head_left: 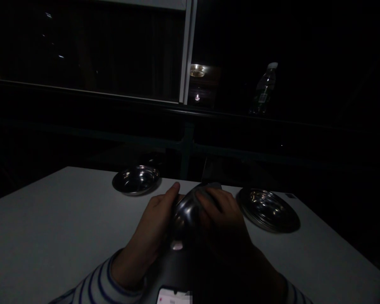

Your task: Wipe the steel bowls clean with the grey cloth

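Note:
A shiny stainless steel bowl is tilted on its side above the table, its outer surface facing me. My left hand grips its left edge, thumb up along the rim. Across the bowl's right side, my right hand is bent with its fingers pressed on the metal. A thin grey cloth shows at those fingers, though darkness hides most of it. Another steel bowl rests on the table at the back left. To the right sits a stack of several steel bowls.
The white table carries everything. At the bottom edge lies a phone with a lit screen, partly cut off. Beyond the table, a plastic bottle with a white cap stands by a dark window.

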